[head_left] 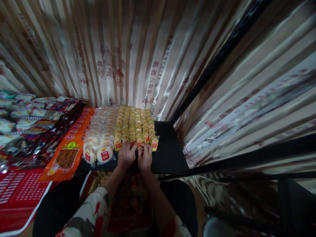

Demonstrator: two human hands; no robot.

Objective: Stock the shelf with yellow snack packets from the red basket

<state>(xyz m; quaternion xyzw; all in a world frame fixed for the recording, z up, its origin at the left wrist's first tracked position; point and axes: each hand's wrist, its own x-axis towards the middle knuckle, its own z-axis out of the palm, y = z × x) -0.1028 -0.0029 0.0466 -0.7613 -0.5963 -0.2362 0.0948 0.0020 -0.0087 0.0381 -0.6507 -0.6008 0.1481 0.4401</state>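
Note:
Small yellow-wrapped snack packets (134, 123) stand in several close rows on a black shelf (170, 148). At the front of these rows, a packet with a red label (140, 142) is between the fingertips of both hands. My left hand (126, 156) has its fingers curled in against the packet's left side. My right hand (145, 158) pinches at the lower front of the same packet, and its fingers partly cover it. To the left of the yellow rows lie clear-wrapped round white cakes (105, 154) with red labels, stacked in two rows.
Orange snack bags (67, 156) overlap in a row farther left, beside dark and white packets (29, 121). A red basket (22, 197) is at the lower left, and another red container (130, 217) with packets sits below my arms. Patterned curtain (138, 49) hangs behind; a black pole (212, 70) slants at right.

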